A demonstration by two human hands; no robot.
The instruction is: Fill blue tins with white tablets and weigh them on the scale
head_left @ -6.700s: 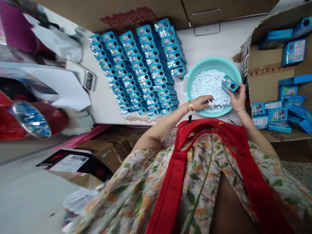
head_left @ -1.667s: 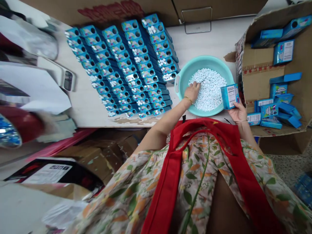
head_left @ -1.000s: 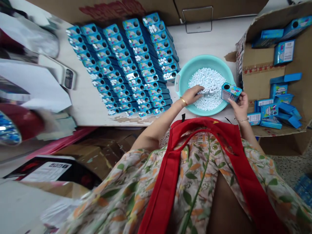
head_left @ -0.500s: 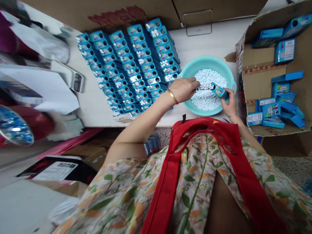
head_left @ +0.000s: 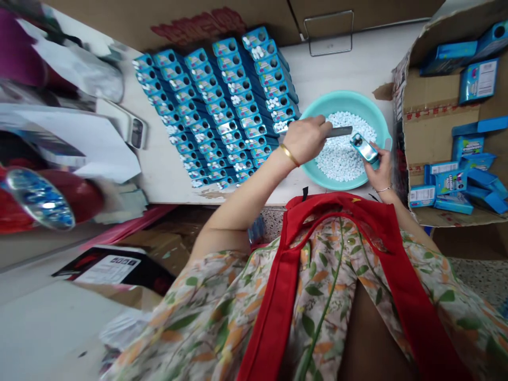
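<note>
My left hand [head_left: 305, 140] is closed round a flat grey scoop [head_left: 339, 132], held above a teal basin [head_left: 317, 108] full of small white pellets [head_left: 341, 159]. The scoop's tip points at a small blue box [head_left: 363, 148] with a round hole in its face. My right hand [head_left: 381, 170] grips that box from below, tilted over the basin's right side. The scoop and the box are close together, almost touching.
Several rows of the same blue boxes [head_left: 222, 111] stand on the white table [head_left: 357, 63] left of the basin. An open cardboard carton [head_left: 431, 114] holding more blue boxes lies at the right. A small scale [head_left: 133, 129], white paper and red shiny objects sit at the left.
My left hand rose from the pellets with the scoop and met the box. My right hand turned the box and brought it over the basin. The scoop now looks bare.
</note>
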